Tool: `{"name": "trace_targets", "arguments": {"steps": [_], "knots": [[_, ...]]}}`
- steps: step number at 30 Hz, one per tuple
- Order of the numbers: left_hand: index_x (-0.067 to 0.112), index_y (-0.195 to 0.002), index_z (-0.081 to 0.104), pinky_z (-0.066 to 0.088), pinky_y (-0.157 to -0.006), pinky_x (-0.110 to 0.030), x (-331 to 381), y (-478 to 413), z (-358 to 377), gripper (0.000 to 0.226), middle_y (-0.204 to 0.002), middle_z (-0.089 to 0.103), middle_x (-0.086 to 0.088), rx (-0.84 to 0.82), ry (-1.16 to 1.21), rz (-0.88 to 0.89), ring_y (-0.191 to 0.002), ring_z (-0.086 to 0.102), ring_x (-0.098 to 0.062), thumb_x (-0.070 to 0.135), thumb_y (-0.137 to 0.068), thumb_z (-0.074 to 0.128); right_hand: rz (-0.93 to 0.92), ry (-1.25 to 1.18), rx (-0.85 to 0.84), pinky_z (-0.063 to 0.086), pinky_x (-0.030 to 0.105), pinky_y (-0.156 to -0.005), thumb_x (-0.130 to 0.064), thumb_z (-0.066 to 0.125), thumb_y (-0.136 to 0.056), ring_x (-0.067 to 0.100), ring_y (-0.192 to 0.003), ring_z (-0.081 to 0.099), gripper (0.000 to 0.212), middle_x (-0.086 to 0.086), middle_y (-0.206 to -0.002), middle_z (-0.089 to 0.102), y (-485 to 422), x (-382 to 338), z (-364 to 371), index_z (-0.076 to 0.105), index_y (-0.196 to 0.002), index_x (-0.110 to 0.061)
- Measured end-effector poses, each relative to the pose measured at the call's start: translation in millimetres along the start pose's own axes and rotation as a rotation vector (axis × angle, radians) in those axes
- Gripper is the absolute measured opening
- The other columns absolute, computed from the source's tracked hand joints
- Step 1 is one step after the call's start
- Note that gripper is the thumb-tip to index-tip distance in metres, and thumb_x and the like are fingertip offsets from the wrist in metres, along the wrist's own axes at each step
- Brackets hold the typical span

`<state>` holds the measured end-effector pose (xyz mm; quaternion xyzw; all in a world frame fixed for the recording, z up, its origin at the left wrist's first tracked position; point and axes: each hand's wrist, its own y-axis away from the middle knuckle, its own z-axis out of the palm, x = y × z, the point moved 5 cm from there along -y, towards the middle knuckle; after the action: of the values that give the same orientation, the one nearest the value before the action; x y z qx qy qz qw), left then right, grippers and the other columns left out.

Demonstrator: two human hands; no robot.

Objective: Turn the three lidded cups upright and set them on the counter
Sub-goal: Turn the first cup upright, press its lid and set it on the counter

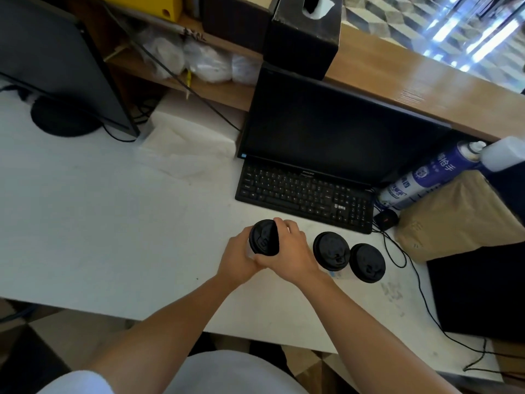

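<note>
Three cups with black lids are on the white counter in front of the keyboard. Two of them, the middle cup and the right cup, stand upright side by side with lids facing up. The left cup is between both hands, lid up and tilted slightly. My left hand wraps its left side, and my right hand wraps its right side with a finger over the lid's rim. The cup's body is mostly hidden by the hands.
A black keyboard and monitor stand just behind the cups. A spray can, a brown paper bag, a mouse and cables lie to the right. A second monitor is at far left.
</note>
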<state>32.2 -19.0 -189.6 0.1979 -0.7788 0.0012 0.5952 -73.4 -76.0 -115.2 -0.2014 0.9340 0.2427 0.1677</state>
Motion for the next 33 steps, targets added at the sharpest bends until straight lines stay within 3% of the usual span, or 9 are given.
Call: {"name": "trace_targets", "arguments": {"steps": [4,8,10,17,24,28,33], "knots": [[0.037,-0.116,0.05,0.046,-0.069,-0.003,1.2,2.3,-10.6,0.063,-0.1,0.063,0.023,0.0,-0.02,0.015,-0.09,0.062,0.009,0.029,-0.067,0.089,0.004,-0.026,-0.022,0.048,0.041,-0.101,-0.047,0.082,-0.073,0.023,-0.131,0.038,0.096,-0.002,-0.145,0.041,-6.2,-8.6,-4.5,0.035,-0.152,-0.018],[0.04,-0.115,0.048,0.045,-0.071,-0.006,0.3,1.6,-15.6,0.064,-0.101,0.059,0.024,0.008,-0.015,-0.025,-0.092,0.061,0.003,0.03,-0.067,0.089,0.049,-0.102,-0.009,0.055,0.04,-0.09,-0.054,0.08,-0.058,0.022,-0.116,0.051,0.077,-0.004,-0.121,0.053,-13.3,-14.6,-4.0,0.056,-0.124,-0.022],[0.04,-0.117,0.048,0.046,-0.072,-0.004,-0.6,1.0,-16.7,0.069,-0.104,0.057,0.028,0.016,0.011,-0.012,-0.095,0.059,0.008,0.029,-0.064,0.091,0.063,-0.13,0.021,0.054,0.035,-0.084,-0.053,0.081,-0.059,0.021,-0.106,0.054,0.066,-0.003,-0.11,0.057,-15.0,-16.6,-2.1,0.059,-0.112,-0.022],[0.041,-0.118,0.051,0.049,-0.077,-0.007,-15.8,3.7,-27.9,0.07,-0.106,0.061,0.026,0.029,0.017,-0.002,-0.1,0.06,0.01,0.024,-0.064,0.092,0.042,-0.114,0.026,0.043,0.023,-0.065,-0.054,0.08,-0.059,0.018,-0.098,0.055,0.061,-0.002,-0.103,0.058,-14.6,-29.9,9.4,0.059,-0.106,-0.021],[0.034,-0.123,0.053,0.05,-0.08,-0.012,-23.1,2.7,-33.8,0.074,-0.109,0.065,0.02,-0.011,0.023,-0.019,-0.101,0.063,0.003,0.023,-0.061,0.091,0.004,-0.09,0.067,0.044,0.022,-0.069,-0.053,0.082,-0.063,0.015,-0.093,0.055,0.058,-0.003,-0.101,0.057,-10.2,-39.9,10.5,0.06,-0.104,-0.019],[0.035,-0.124,0.051,0.047,-0.075,-0.004,-19.7,4.3,-37.4,0.075,-0.107,0.062,0.024,-0.02,0.02,-0.013,-0.097,0.06,0.007,0.021,-0.062,0.091,-0.052,-0.074,0.083,0.042,0.018,-0.061,-0.055,0.081,-0.061,0.012,-0.085,0.056,0.054,-0.005,-0.093,0.058,-9.7,-42.5,7.8,0.061,-0.095,-0.018],[0.032,-0.124,0.052,0.047,-0.072,-0.002,-15.4,6.2,-39.5,0.072,-0.105,0.062,0.022,-0.027,0.013,-0.01,-0.095,0.061,0.006,0.025,-0.063,0.089,-0.154,-0.055,0.098,0.043,0.014,-0.065,-0.056,0.083,-0.064,0.013,-0.086,0.056,0.056,-0.004,-0.093,0.059,-7.1,-44.2,0.7,0.063,-0.097,-0.017]]}}
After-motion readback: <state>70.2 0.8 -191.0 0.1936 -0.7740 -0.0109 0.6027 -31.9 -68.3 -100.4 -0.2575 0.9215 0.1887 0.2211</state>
